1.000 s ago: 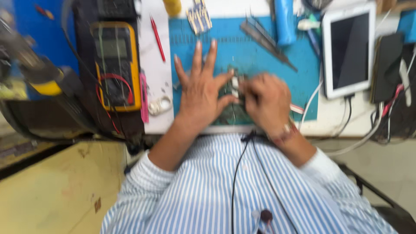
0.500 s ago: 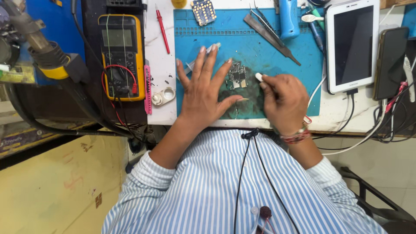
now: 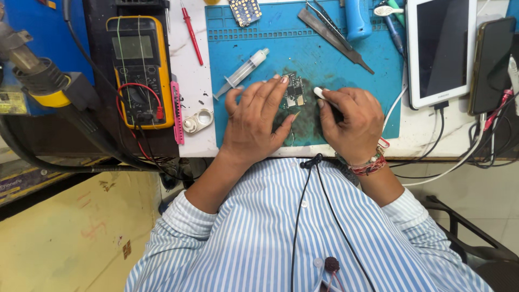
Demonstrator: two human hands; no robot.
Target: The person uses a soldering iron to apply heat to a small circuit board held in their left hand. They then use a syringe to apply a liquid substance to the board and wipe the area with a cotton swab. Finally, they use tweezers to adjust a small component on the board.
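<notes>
Left hand (image 3: pixel 254 121) laid flat, fingers spread and released, pressed on circuit board (image 3: pixel 293 92) near front edge of blue mat (image 3: pixel 303 48), apparently to keep board from sliding. Right hand (image 3: pixel 351 121) clenched around small white-tipped tool (image 3: pixel 320 93), tip brought against board's right side. Syringe (image 3: pixel 242 72) left just beyond left fingertips, within reach. Tweezers (image 3: pixel 334 32) parked toward mat's far edge. Yellow meter (image 3: pixel 139 67) set off mat's left side, tablet (image 3: pixel 440 48) off right side.

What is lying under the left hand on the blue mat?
Under the left hand lies a small circuit board on the blue mat. Only its far end shows beyond the fingertips; the rest is covered by the palm.
</notes>
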